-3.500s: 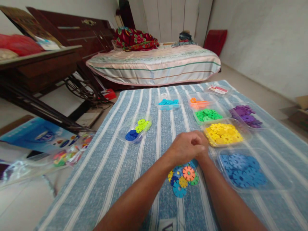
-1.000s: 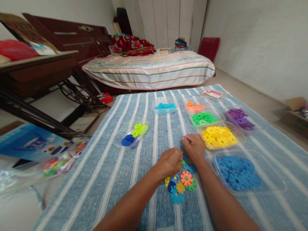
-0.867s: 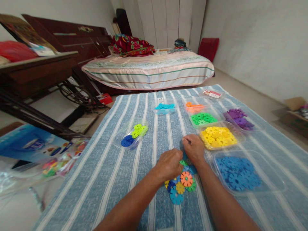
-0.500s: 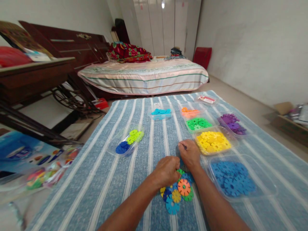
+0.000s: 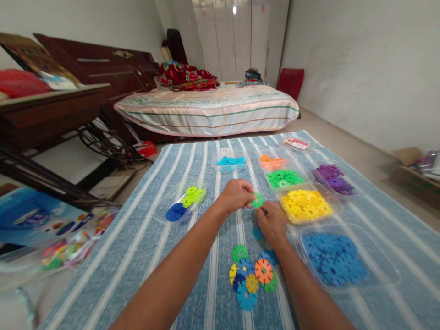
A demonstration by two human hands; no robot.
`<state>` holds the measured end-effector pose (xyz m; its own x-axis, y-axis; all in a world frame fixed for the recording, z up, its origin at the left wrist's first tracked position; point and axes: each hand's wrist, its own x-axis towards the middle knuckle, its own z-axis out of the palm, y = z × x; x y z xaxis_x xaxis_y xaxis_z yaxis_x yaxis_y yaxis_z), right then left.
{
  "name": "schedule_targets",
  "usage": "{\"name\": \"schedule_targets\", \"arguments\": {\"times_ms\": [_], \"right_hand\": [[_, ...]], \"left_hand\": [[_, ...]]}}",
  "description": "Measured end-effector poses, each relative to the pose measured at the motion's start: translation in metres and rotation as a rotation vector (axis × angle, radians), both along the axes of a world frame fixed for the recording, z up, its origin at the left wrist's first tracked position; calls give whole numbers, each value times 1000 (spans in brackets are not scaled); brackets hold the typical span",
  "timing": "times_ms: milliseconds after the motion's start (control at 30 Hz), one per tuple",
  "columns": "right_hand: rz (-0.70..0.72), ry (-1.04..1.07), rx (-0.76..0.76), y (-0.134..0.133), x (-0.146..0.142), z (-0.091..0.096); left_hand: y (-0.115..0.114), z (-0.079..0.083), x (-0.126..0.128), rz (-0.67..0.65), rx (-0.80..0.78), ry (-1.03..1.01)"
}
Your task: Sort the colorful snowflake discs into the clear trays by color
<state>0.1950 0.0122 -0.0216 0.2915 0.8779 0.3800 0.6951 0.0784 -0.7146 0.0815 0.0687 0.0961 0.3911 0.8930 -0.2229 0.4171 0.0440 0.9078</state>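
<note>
My left hand [image 5: 238, 195] pinches a green notched plastic disc [image 5: 256, 200] upright at its fingertips. Just right of it, my right hand [image 5: 272, 222] is closed, its thumb side turned toward the disc. A small dark bit shows at the right hand's fingers, too little to name. On the cloth under that hand lies a blue disc [image 5: 257, 233], partly hidden. Nearer to me is a cluster of notched discs: an orange disc [image 5: 264, 271], a green disc [image 5: 239, 253], a light blue disc [image 5: 246, 297], and several others in yellow and blue.
To the right stand clear tubs of blue discs [image 5: 333, 259], yellow discs [image 5: 307, 204], green discs [image 5: 284, 178] and purple discs [image 5: 332, 178]. A tub [image 5: 161, 214] with lime and dark blue discs is at left. Striped cloth [image 5: 192, 275] covers the surface; a bed [image 5: 209, 110] stands beyond.
My left hand has moved up and away from the cluster, and the green disc now shows in its fingers. My right hand has hardly moved.
</note>
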Motion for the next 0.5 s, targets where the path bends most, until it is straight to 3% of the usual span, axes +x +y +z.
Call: {"name": "schedule_targets", "arguments": {"times_ms": [100,200,367,500], "right_hand": [[9,8,7,-1,1,2],[10,11,6,-1,1,2],[1,33,-13,-1,1,-1],[-1,16,-31,-1,2,0]], "left_hand": [[18,15,37,34,28,-197],[29,18,55,46,190,-141],[13,-8,25,-138,468,426],[-19,-29,-5,-252,462,685]]}}
